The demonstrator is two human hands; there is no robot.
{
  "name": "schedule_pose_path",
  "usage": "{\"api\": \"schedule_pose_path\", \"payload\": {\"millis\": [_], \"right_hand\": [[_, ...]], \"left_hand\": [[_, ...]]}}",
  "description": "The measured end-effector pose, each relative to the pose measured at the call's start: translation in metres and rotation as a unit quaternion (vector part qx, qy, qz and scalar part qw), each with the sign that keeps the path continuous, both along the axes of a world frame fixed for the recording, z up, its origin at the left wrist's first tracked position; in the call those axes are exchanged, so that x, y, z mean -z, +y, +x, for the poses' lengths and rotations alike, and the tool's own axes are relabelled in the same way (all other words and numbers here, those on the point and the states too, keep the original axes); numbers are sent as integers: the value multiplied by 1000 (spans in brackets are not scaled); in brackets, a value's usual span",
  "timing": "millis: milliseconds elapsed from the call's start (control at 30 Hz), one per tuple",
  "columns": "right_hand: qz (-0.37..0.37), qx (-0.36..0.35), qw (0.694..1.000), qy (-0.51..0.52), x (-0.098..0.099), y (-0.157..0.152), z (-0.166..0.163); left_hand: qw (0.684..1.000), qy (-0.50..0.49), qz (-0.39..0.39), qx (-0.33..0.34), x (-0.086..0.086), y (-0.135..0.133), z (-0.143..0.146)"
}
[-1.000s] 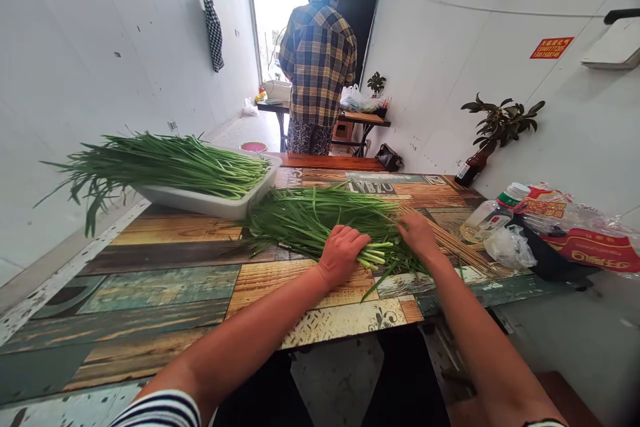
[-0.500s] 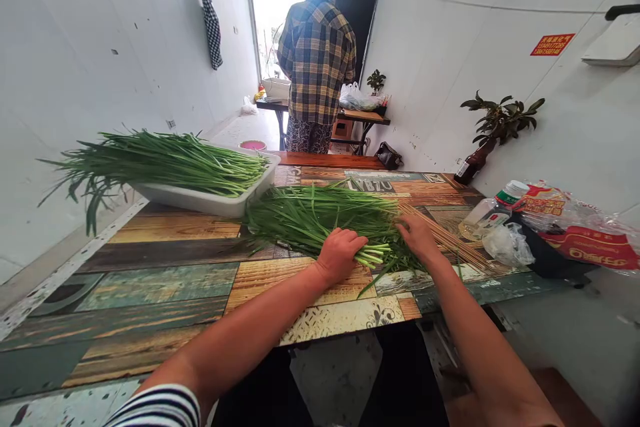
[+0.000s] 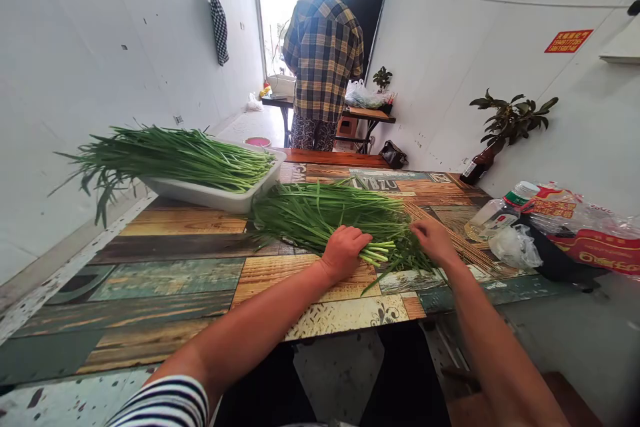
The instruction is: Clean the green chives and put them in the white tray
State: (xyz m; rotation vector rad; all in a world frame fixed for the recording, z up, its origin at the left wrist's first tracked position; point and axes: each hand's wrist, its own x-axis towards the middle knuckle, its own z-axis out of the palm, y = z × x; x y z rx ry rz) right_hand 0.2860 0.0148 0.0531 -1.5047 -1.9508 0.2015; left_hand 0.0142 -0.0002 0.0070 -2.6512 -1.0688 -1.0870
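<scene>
A loose pile of green garlic chives point(image 3: 320, 213) lies across the patterned wooden table point(image 3: 175, 280). My left hand point(image 3: 345, 250) is curled over the pale stem ends of a bunch of these chives, gripping them. My right hand point(image 3: 434, 240) rests just to the right, fingers bent onto the same green stems, beside a spread of thin bamboo skewers point(image 3: 457, 240). Whether the right fingers pinch a stem or a skewer is hidden.
A white tray point(image 3: 220, 197) heaped with more chives stands at the back left. Bottles and plastic bags point(image 3: 540, 227) crowd the right edge, with a potted plant in a bottle point(image 3: 493, 140) by the wall. A person in a plaid shirt point(image 3: 325, 53) stands beyond the table.
Both hands stay on the chives almost unmoved; my right hand has shifted slightly right along the stems. The view has drifted a little.
</scene>
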Motion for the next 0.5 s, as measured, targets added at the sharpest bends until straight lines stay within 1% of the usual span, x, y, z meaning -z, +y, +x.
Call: {"api": "schedule_pose_path", "payload": {"millis": [67,167,300,433,500], "right_hand": [[16,19,1000,9,-5,-4,-5],[79,18,997,5,-16,-13,-19],[125,-53,991,-2,-27,-28,-42],[196,-86,976,-35,-28,-40,-58],[221,-107,968,-50,-28,-44,-64]], "left_hand": [[1000,-7,4,2,0,0,0],[999,-28,14,10,-1,-1,-1],[994,-87,58,22,-4,-2,-2],[985,-131,103,32,-6,-2,-2],[982,-147,112,34,-7,-3,-2]]}}
